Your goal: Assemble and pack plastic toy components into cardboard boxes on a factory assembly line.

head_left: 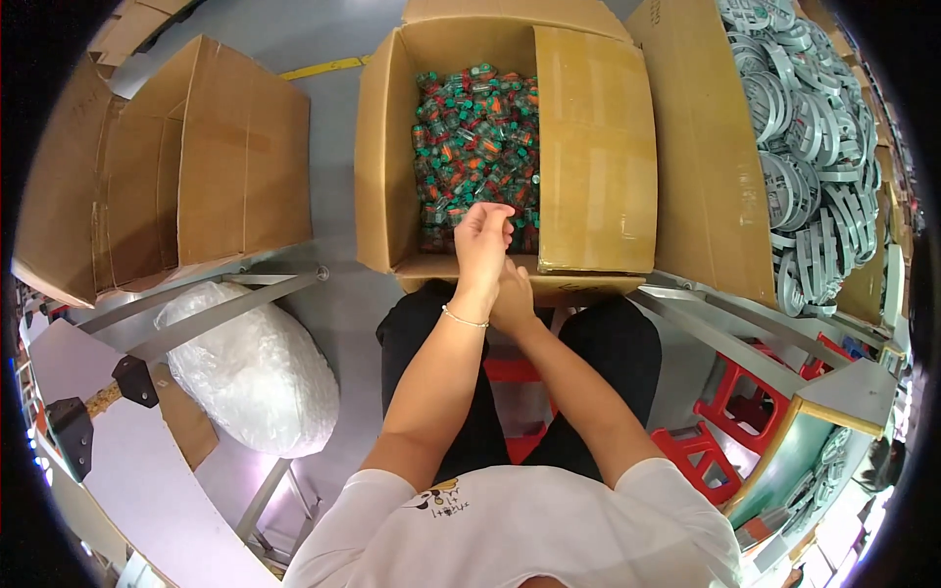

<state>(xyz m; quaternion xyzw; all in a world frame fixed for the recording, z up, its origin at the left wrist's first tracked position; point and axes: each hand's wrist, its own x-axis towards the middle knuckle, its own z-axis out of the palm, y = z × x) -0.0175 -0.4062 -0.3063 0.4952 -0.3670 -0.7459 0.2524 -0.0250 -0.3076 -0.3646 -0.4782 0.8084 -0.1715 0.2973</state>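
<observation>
My left hand (pixel 482 238), with a thin bracelet at the wrist, is held over the near edge of an open cardboard box (pixel 384 157). Its fingers are curled in, and anything inside them is hidden. Just below and to the right, my right hand (pixel 512 297) is close against the left wrist. Its fingers look closed and are partly covered by the left arm. The box contains many small clear bottles (pixel 475 142) with green caps and red and orange parts. A wide cardboard flap (pixel 598 147) covers its right side.
To the left stands an open cardboard box (pixel 240 157), with a filled white plastic bag (pixel 255 363) below it. On the right, another carton (pixel 701 147) borders a heap of grey ring-shaped parts (pixel 814 147). Red plastic stools (pixel 740 397) and metal table legs (pixel 735 318) stand at lower right.
</observation>
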